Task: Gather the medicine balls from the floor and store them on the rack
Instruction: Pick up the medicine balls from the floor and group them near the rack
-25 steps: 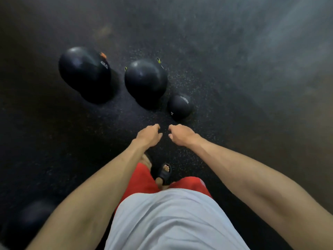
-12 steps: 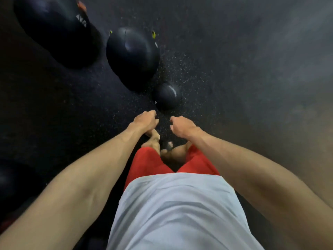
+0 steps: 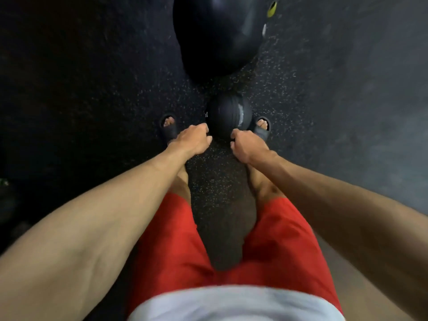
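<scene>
Okay, pickup step, reach stage. The small medicine ball point(image 3: 228, 114) sits on the floor point(image 3: 328, 107) at frame centre, between the person's sandals point(image 3: 168, 127). The left hand point(image 3: 194, 140) is at the ball's lower-left edge and the right hand point(image 3: 247, 144) at its lower-right. Both have curled fingers, but contact is unclear, so I can't tell if either grips the ball. The next move probably needs both palms round the sides, then a lift. The large medicine ball point(image 3: 215, 31) lies top centre, just beyond, not yet gathered. The floor is dark speckled rubber, the room is dim, and no rack is in view.
</scene>
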{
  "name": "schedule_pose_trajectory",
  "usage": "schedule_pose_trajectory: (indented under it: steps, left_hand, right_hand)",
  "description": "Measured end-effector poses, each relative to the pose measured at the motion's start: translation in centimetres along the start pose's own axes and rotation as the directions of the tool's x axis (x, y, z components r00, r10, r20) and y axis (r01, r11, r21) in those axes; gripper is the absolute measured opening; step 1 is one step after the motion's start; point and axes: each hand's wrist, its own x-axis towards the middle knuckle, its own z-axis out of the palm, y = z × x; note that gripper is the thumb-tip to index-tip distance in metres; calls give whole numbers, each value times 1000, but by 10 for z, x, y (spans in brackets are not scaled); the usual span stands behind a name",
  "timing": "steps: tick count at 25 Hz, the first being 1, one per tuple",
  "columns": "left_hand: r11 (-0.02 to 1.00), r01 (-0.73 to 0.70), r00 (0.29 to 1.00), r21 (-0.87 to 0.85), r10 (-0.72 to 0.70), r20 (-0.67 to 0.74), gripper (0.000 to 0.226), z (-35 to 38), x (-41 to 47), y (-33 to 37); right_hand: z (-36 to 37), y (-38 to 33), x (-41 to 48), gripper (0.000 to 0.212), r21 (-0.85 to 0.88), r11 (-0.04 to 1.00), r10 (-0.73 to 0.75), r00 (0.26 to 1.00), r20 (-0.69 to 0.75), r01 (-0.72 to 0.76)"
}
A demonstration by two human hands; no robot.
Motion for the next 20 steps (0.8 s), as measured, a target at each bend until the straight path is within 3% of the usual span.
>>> schedule_pose_trajectory:
  steps: [5, 8, 12, 16, 20]
  left_hand:
    - [968, 126, 991, -215, -134, -21, 39, 69, 97, 26]
    - [936, 188, 977, -298, -208, -38, 44, 101, 163, 25]
    - [881, 277, 944, -384, -324, -65, 87, 129, 225, 15]
    - [892, 210, 964, -400, -258, -69, 112, 140, 255, -5]
    - [789, 148, 941, -597, -298, -160, 85, 145, 254, -49]
  right_hand:
    - [26, 79, 108, 44, -251, 962, -98, 995, 33, 103]
    - [47, 117, 178, 87, -324, 942, -96, 995, -7, 88]
    - [64, 152, 256, 138, -382, 915, -139, 990, -4, 127]
    - [70, 161, 287, 145, -351, 910, -246, 969, -33, 219]
    - [65, 126, 285, 130, -225, 925, -328, 942, -70, 306]
